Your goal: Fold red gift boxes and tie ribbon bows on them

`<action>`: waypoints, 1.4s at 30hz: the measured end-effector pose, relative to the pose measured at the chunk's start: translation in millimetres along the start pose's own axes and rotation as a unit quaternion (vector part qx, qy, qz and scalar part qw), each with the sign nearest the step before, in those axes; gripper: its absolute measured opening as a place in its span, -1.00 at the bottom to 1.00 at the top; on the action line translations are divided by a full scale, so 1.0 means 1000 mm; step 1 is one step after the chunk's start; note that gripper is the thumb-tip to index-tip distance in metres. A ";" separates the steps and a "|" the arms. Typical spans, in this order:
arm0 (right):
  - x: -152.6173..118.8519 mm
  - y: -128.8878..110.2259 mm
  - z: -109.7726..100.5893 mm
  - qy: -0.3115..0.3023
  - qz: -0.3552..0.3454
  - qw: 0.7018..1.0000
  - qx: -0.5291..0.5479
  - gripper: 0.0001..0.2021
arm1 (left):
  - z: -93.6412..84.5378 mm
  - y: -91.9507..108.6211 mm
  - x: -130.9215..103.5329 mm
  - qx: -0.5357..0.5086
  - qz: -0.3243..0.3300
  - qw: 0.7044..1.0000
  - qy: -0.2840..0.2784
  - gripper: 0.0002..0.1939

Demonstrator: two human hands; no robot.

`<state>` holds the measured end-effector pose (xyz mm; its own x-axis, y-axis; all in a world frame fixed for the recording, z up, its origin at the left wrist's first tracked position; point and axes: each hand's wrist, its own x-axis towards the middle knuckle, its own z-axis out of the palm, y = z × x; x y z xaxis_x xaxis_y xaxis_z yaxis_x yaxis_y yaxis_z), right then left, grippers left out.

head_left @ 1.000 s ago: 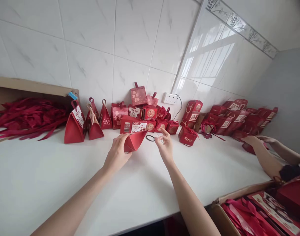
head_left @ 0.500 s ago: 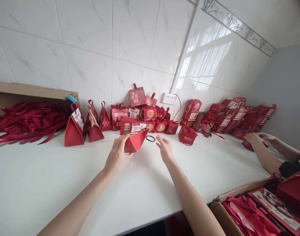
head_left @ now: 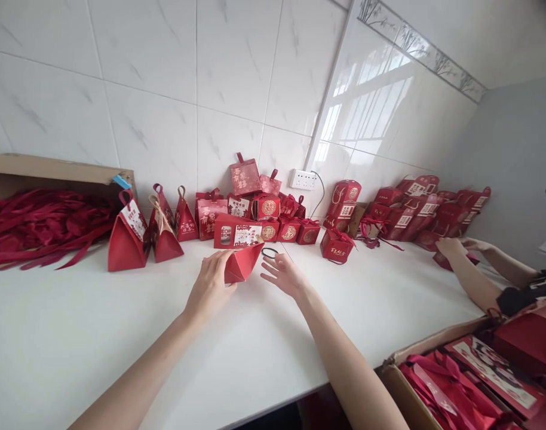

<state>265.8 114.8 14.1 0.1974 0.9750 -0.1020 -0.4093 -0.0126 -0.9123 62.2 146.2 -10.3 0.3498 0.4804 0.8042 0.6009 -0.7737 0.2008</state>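
My left hand (head_left: 209, 282) is wrapped round a folded red gift box (head_left: 244, 266), holding it tilted just above the white table. One triangular side of the box faces right. Close to that side, my right hand (head_left: 287, 275) is open, its fingers apart and pointing left; I see nothing held in it. A thin black ring (head_left: 269, 257) lies on the table right behind the right hand's fingertips. Behind the held box stands a red box with a printed white label (head_left: 248, 235). The left fingertips are partly hidden by the held box.
Finished-looking triangular boxes (head_left: 128, 242) stand at left, before a carton of dark red ribbons (head_left: 44, 221). Stacked red boxes (head_left: 269, 209) line the wall near a power socket (head_left: 303, 179). At right, another person's hands (head_left: 452, 246) hold a red box; an open carton (head_left: 434, 337) sits at front right.
My right hand has moved slightly left toward the box, and its pinched fingers have spread. The left hand still holds the box. The view has shifted slightly.
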 end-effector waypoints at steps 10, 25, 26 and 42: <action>-0.006 0.012 0.005 0.046 -0.333 0.864 -0.376 -0.82 | 0.001 0.006 -0.001 -0.044 0.077 0.996 0.007 -0.31; 0.001 0.010 0.006 -0.020 -0.076 0.997 -0.016 -0.52 | -0.010 0.012 0.018 -0.595 -0.514 0.617 -0.042 -0.75; -0.001 0.010 0.009 -0.031 -0.097 0.995 -0.018 -0.54 | -0.011 0.015 0.018 -0.610 -0.521 0.593 -0.068 -0.76; -0.014 0.009 0.014 0.051 -0.323 0.941 -0.084 -0.68 | -0.006 0.022 0.011 -0.611 -0.464 0.624 -0.152 -0.55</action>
<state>246.6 104.0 13.4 0.4454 0.7648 0.4655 -0.0289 0.5319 -0.8463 75.1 132.0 6.0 0.4907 0.8676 -0.0807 -0.2842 0.2470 0.9264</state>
